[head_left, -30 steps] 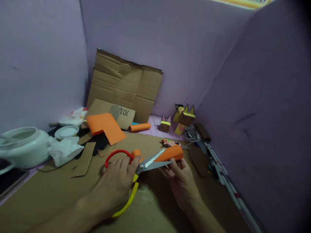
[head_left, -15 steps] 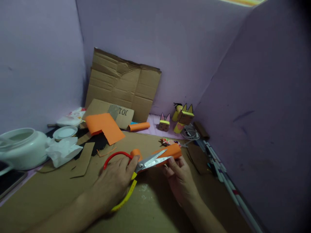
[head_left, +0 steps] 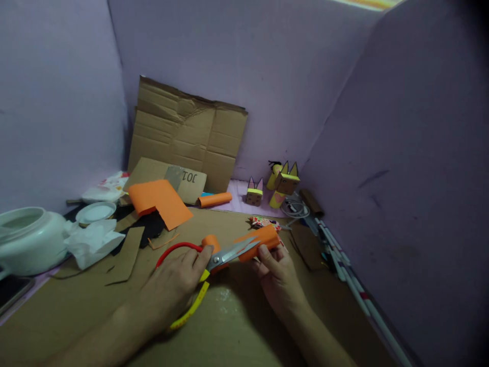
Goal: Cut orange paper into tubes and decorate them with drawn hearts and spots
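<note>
My left hand (head_left: 178, 285) is closed around a pair of scissors (head_left: 229, 253) with one red handle loop and one yellow one. The metal blades reach right, across a rolled piece of orange paper (head_left: 269, 235). Thumb and fingers of my right hand (head_left: 277, 272) pinch that paper near its right end. The blade tips lie against the orange surface, close to my right thumb. A smaller curled bit of orange paper (head_left: 211, 243) shows behind the scissors' pivot; whether it joins the held piece I cannot tell.
Orange sheet (head_left: 162, 201), an orange paper tube (head_left: 215, 199) and cardboard (head_left: 187, 132) lie or lean behind. Animal-faced paper figures (head_left: 254, 195) stand at the back. A white pot (head_left: 34, 244) and crumpled tissue (head_left: 93, 242) are left; long white rods (head_left: 361, 290) run along the right wall.
The scissor blades have closed together over the orange paper. The whole view has shifted slightly, so things sit a little further left.
</note>
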The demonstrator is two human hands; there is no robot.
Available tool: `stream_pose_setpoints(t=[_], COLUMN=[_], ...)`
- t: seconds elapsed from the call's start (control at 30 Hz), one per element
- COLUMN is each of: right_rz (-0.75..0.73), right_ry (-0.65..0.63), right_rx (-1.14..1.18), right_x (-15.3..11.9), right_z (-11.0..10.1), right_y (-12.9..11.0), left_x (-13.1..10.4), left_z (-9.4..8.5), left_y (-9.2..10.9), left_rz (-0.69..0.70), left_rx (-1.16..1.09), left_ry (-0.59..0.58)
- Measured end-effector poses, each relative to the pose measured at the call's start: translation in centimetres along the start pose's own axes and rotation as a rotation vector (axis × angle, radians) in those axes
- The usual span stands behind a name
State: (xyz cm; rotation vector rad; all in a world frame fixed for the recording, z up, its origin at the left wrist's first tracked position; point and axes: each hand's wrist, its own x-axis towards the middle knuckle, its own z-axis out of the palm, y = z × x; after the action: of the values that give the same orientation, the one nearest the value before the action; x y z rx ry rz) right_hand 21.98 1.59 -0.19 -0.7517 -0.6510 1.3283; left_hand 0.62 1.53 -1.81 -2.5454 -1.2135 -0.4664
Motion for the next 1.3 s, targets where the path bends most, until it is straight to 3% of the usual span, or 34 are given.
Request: stream_pose_setpoints(t=[0.37,0.63,0.83,1.1,1.3], right_rz=[-0.016,-0.014,0.003,0.016,0.005], right_ry=[-0.013,-0.038,-0.039,-0.025,-0.067], right_rx=[0.003,-0.076,-0.057,-0.054,-0.056], right_x=[0.2,0.0,-0.1,0.0,-0.2], right_z=[0.0,-0.1,0.0,-0.2,-0.2], right_y=[0.1,0.7,0.8,1.0,1.0], left_x=[0.1,0.4,-0.2,-0.2,-0.1], left_z=[-0.1,0.4,1.2,0.5,1.1], left_y=[-0.2,0.0,-0.2,-0.4,-0.2], left_rz=[0.045,0.012,-0.041,-0.009,-0.034], left_rx=[-0.030,0.059,0.013,-0.060,-0.094], left_ry=[0.042,-0.013,-0.069,-0.025,-0.039])
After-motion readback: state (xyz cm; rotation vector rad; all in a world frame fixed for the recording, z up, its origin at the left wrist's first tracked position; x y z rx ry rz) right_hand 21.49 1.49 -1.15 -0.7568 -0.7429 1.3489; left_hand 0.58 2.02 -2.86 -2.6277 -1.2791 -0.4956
